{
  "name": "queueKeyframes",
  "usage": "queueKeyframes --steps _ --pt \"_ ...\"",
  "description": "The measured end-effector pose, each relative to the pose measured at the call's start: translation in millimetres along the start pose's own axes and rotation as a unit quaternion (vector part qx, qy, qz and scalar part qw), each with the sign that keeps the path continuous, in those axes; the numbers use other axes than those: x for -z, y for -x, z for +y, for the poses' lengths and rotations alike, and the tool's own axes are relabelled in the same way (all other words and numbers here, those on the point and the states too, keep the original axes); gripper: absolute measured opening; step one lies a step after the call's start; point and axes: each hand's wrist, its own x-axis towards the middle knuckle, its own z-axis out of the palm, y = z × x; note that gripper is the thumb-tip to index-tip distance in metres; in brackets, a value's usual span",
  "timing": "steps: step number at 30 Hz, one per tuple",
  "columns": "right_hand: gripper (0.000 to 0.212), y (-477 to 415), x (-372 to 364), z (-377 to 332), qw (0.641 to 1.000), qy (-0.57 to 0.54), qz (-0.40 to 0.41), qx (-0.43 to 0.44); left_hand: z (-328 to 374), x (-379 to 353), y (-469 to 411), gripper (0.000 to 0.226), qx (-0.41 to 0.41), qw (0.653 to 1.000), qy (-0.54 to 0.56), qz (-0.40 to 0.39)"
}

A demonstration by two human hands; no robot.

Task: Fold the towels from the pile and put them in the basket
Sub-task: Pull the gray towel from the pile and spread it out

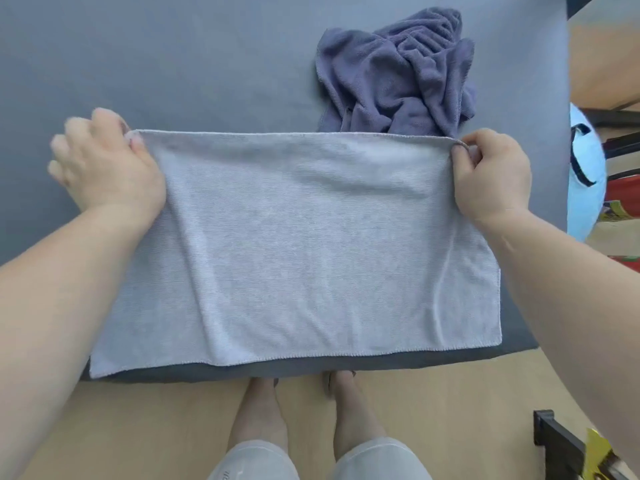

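Head view: pale towel (294,237) flat on table (173,64), long axis left-right. My right hand (491,181) pinches far-right corner; my left hand (107,161) at far-left corner, blurred, hold unclear. Free edge toward me.

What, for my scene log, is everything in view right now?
pale towel: one, whitish grey, flat at the table's near edge
dark towel heap: one, blue-grey, crumpled on the table just beyond it
table: one, grey, under both
floor: light wood, below
pale blue object: one, black strap, right of the table
left hand: fingers hold the pale towel's far left corner
right hand: fingers pinch its far right corner
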Motion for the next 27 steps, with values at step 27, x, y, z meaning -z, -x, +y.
queueKeyframes --steps 27 --pt "0.066 -100 -22 -110 0.936 0.227 -0.233 0.136 113 -56 130 0.103 -0.232 0.951 -0.082 -0.188"
